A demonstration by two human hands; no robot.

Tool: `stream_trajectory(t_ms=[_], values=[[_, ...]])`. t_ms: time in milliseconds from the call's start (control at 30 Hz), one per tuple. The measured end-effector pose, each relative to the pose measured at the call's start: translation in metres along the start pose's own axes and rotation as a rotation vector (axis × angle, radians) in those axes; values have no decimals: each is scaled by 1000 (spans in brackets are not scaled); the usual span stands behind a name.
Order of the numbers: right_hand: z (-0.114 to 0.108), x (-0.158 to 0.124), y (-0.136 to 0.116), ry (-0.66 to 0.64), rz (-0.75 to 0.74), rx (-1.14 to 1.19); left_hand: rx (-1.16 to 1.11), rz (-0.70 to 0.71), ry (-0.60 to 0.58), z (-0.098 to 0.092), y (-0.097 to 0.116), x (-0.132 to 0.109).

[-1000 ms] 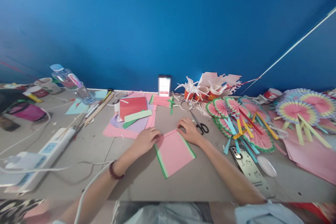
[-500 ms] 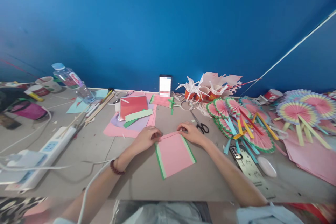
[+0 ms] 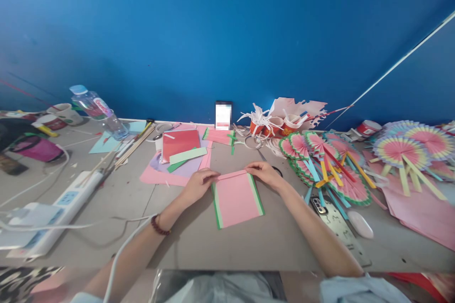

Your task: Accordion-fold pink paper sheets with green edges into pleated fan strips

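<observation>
A pink paper sheet (image 3: 236, 198) with green strips down both side edges lies on the grey table (image 3: 199, 241) in front of me. My left hand (image 3: 197, 183) pinches its far left corner, fingers closed on the folded top edge. My right hand (image 3: 265, 173) pinches the far right corner in the same way. A narrow fold runs across the sheet's far edge between my two hands. A bead bracelet sits on my left wrist.
Black scissors (image 3: 275, 169) lie partly hidden behind my right hand. Finished paper fans (image 3: 329, 165) cover the right side, with a phone (image 3: 336, 222) and a white mouse (image 3: 360, 224) near them. A paper stack (image 3: 179, 151), a water bottle (image 3: 97, 109) and a power strip (image 3: 57, 210) lie to the left.
Both hands have pushed the sheet's far edge away from me and turned the sheet squarer. The fold at the top has been pressed flatter. My right hand now covers the scissors.
</observation>
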State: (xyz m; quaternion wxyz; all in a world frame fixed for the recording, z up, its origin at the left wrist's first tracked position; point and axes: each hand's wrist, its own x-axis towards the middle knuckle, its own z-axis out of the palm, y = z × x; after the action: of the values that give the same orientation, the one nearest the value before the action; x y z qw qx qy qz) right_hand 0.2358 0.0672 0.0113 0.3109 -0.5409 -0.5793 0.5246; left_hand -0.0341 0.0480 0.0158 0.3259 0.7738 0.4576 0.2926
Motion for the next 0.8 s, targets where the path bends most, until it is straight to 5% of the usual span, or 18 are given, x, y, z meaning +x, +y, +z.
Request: stream_trajectory(t_ms=[300,633,700,800], values=[[-1,-1,-7,40,-86,-213,131,80,51,0,-4,4],[-1,-36,-59,476,-904,-522,745,497,516,-24,44,-7],[3,-40,-58,505,-915,-594,839,526,515,-23,47,-9],[10,-39,-42,420,-813,-739,937,472,358,-12,41,-8]])
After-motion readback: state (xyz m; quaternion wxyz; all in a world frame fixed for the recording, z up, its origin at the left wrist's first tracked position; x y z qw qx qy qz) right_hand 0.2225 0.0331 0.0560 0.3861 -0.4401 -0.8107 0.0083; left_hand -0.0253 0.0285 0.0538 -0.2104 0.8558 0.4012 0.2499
